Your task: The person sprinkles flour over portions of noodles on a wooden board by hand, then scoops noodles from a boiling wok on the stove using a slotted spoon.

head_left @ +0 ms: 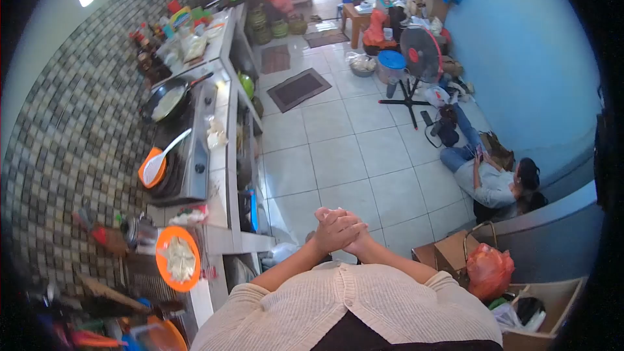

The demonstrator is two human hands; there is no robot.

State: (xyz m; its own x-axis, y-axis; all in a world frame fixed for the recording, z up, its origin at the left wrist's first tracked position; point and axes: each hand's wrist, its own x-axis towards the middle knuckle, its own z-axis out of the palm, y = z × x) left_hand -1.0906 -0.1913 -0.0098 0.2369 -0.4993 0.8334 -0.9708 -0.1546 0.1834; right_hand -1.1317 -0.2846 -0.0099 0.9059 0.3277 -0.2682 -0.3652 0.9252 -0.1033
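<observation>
On the counter [221, 213] at left, a white slotted spatula [153, 170] lies on an orange dish [152, 154], with a wok [170, 117] beyond and an orange plate [174, 231] of pale food nearer the hands. Centrally, the right hand [337, 233] and left hand [357, 244] clasp each other tightly, though I cannot tell whether anything lies between the palms. At right, a person [487, 181] sits on the floor [338, 156]
</observation>
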